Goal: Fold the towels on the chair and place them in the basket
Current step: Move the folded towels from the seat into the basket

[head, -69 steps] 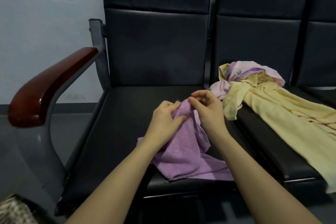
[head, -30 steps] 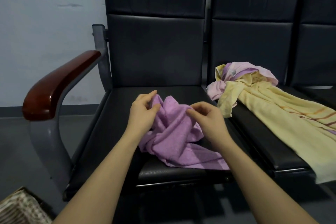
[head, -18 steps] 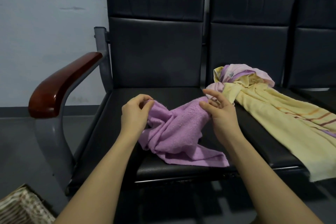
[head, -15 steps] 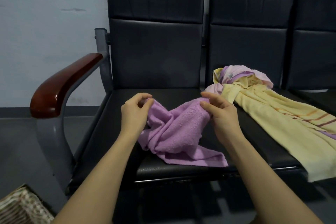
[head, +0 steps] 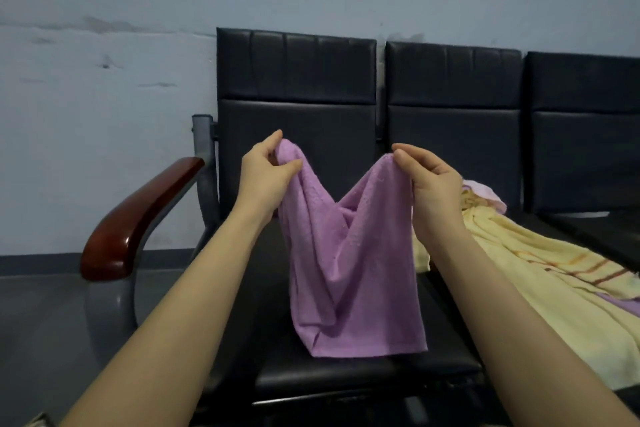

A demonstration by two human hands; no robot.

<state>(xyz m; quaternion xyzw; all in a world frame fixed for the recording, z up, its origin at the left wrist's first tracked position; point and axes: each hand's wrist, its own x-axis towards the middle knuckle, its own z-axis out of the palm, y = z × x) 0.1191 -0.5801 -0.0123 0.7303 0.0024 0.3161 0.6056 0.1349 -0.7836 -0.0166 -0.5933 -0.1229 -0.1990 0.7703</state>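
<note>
Two bare hands raised in front of a black padded leather chair [head: 294, 156], each pinching a top corner of a soft purple terry towel [head: 349, 274]: left hand [head: 265, 173] with thumb and fingers curled round a bunched corner, right hand [head: 427, 184] with thumb and forefinger nipping the other corner, remaining fingers curled behind the cloth. Between the two grips, a deep V-shaped sag along the top edge; below the fingers, cloth hanging in loose vertical folds, bottom hem brushing or just above the seat, hard to tell which. Just right of the right hand, a crumpled heap of pale yellow striped towel [head: 540, 274] spread over the neighbouring seat, with a pink cloth [head: 485, 192] bunched at its far end. Left of the left hand, a glossy reddish-brown wooden armrest [head: 138, 215]. At the lower left corner, only a sliver of something woven, possibly the basket, too little to confirm. Likely troubles from here: a light fingertip pinch on the right slipping off as the towel gets pulled taut; hands kept this close together, leaving slack and a crooked fold; hem dragging on the seat and twisting the cloth. No brands, labels or readable writing anywhere in view.
</note>
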